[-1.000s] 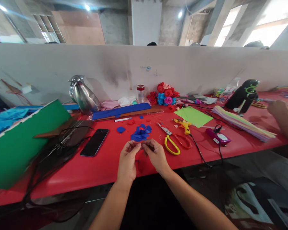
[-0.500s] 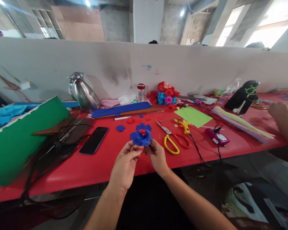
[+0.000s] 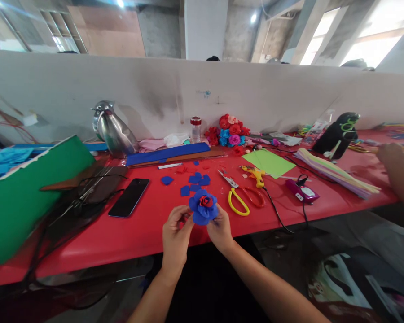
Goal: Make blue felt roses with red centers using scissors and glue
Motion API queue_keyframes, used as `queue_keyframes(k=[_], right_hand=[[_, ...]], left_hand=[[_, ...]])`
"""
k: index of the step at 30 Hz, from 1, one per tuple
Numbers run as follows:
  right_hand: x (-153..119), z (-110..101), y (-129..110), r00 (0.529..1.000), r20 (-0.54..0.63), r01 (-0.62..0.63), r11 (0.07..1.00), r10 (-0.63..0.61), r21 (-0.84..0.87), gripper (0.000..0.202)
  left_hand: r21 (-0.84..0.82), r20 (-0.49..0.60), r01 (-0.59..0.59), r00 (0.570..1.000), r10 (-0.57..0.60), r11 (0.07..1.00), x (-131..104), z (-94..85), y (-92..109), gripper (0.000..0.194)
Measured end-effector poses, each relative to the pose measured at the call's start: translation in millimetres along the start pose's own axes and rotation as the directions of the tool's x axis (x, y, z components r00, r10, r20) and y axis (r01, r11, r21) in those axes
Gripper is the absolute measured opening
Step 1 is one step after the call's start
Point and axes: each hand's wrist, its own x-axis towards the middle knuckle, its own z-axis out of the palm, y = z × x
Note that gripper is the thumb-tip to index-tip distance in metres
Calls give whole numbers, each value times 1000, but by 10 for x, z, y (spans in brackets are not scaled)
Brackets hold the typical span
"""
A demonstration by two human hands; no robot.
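Between my two hands is a blue paper flower (image 3: 199,215) with a red centre, its face tilted up toward me. My left hand (image 3: 175,233) pinches it from the left side, partly behind the petals. My right hand (image 3: 221,229) grips its right underside, with the fingertips mostly hidden by the petals. Just beyond the flower, several loose blue paper petals (image 3: 195,178) lie on the red table (image 3: 131,237). Scissors with one yellow and one red handle (image 3: 238,202) rest right of my hands, blades partly open. A yellow glue gun (image 3: 258,177) lies beyond them.
A black phone (image 3: 129,198) lies to the left, near a green box (image 3: 40,197). Behind stand a metal jug (image 3: 116,132) and a bunch of paper roses (image 3: 234,132). A purple power socket (image 3: 302,191) trails cords at right. Another person's hand (image 3: 392,157) is far right.
The flower has come lower and nearer to me, tipping so its red centre faces me. Loose blue petals behind it are now uncovered.
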Motion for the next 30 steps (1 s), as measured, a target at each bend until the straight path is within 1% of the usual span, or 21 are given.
queue_keyframes(k=[2, 5, 8, 11, 14, 18, 21, 25, 27, 30], right_hand=[[-25, 26, -4, 1000, -12, 17, 999, -18, -39, 13], [-49, 75, -8, 999, -31, 12, 992, -16, -123, 11], [-42, 116, -21, 999, -48, 4, 976, -15, -217, 13], [-9, 144, -29, 998, -52, 15, 966, -30, -259, 15], [31, 166, -21, 999, -35, 0, 966, -10, -259, 14], [63, 186, 8, 999, 16, -33, 972, 37, -231, 15], [58, 178, 42, 997, 34, -60, 960, 72, -275, 15], [39, 143, 85, 992, 52, -96, 947, 118, -306, 15], [43, 116, 88, 987, 68, -115, 946, 142, -304, 17], [81, 59, 74, 986, 55, -136, 949, 158, -285, 19]], left_hand=[[12, -22, -42, 999, 43, 999, -2, 3, -37, 13], [-19, -58, -35, 998, 34, 999, 3, 29, -62, 9], [-67, -90, 0, 996, -6, 998, 27, 65, -83, 10], [-128, -115, 23, 993, -38, 991, 69, 102, -106, 11], [-198, -136, 48, 988, -76, 979, 125, 135, -105, 12], [-343, -104, 154, 974, -200, 927, 246, 147, -44, 17], [-413, -79, 274, 939, -334, 868, 357, 133, 19, 21], [-468, -52, 422, 864, -501, 776, 423, 139, 82, 18], [-494, -49, 465, 829, -557, 735, 417, 152, 94, 12], [-519, -57, 485, 802, -595, 704, 407, 161, 89, 10]])
